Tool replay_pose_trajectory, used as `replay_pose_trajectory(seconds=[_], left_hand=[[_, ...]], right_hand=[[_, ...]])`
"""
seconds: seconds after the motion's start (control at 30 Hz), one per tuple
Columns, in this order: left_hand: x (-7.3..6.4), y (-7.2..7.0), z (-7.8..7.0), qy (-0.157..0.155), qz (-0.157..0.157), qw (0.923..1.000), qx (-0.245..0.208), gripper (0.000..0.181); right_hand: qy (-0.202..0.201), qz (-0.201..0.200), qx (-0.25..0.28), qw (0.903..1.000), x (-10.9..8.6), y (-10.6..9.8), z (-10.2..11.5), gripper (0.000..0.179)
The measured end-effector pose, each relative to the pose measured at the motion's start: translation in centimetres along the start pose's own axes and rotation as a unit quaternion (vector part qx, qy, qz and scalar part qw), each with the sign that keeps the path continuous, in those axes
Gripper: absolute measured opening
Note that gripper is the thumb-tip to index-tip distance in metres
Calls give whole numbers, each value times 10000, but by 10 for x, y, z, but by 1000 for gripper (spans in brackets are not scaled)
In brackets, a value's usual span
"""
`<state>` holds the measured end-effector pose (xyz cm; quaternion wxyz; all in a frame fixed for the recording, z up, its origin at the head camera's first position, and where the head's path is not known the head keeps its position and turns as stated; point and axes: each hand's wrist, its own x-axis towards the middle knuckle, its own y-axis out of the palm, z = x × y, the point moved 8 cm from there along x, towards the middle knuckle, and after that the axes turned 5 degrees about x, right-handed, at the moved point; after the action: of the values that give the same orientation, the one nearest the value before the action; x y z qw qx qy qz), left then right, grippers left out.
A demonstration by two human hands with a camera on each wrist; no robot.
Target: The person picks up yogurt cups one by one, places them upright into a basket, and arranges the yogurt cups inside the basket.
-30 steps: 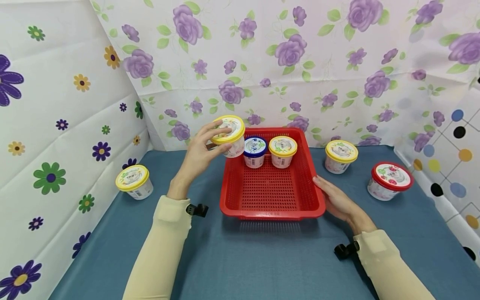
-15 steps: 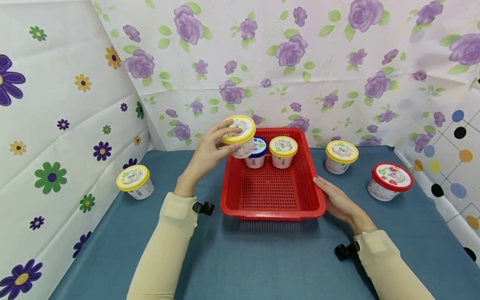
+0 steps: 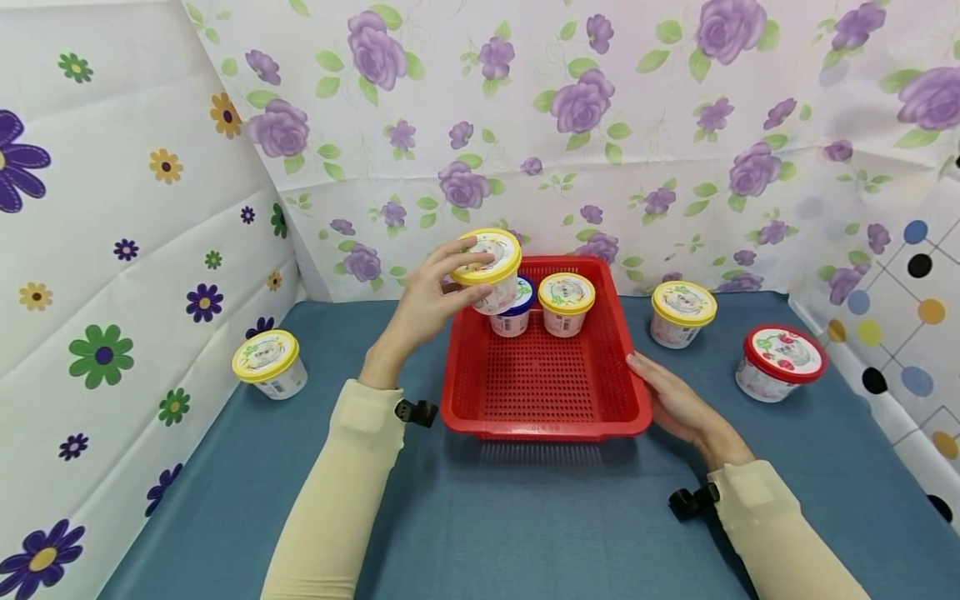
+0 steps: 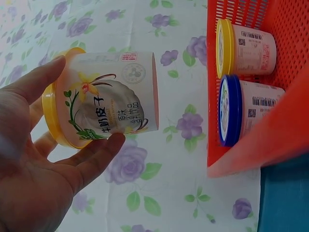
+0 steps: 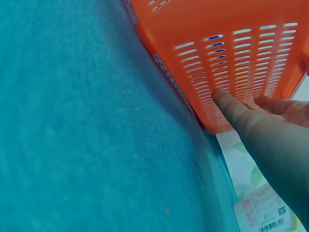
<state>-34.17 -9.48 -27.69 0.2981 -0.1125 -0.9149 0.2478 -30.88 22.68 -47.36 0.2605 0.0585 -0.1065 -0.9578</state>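
Note:
My left hand [image 3: 427,292] grips a yellow-lidded yogurt cup [image 3: 489,293] by its sides, high over the back left corner of the red basket [image 3: 540,427]. In the left wrist view this cup [image 4: 113,96] shows a vanilla flower print, with thumb and fingers around its lid and wall. Inside the basket stand a blue-lidded cup [image 3: 510,323], partly hidden by the held one, and another yellow-lidded cup [image 3: 566,304]. My right hand [image 3: 671,400] rests against the basket's right side. In the right wrist view its extended fingers touch the slotted wall [image 5: 227,63].
One yellow-lidded cup [image 3: 270,364] stands at the left of the blue tablecloth [image 3: 525,517]. Right of the basket are another yellow-lidded cup [image 3: 682,313] and a red-lidded cup [image 3: 780,362]. Flowered sheets [image 3: 525,125] hang at the back and sides.
My left hand has carried the yellow-lidded cup to the right, from beside the basket's left edge to over its corner, now covering part of the blue-lidded cup. My right hand stays put.

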Motion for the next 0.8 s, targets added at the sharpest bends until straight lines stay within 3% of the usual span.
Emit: replay_pose_trajectory(seconds=[0.43,0.8], left_hand=[[10,14,-4,8,136,9991,393,40],[16,20,-4,47,190,9993,306,40]], right_hand=[[46,0,21,10000,0,0,0,61],[27,2,11,10000,0,0,0,61]])
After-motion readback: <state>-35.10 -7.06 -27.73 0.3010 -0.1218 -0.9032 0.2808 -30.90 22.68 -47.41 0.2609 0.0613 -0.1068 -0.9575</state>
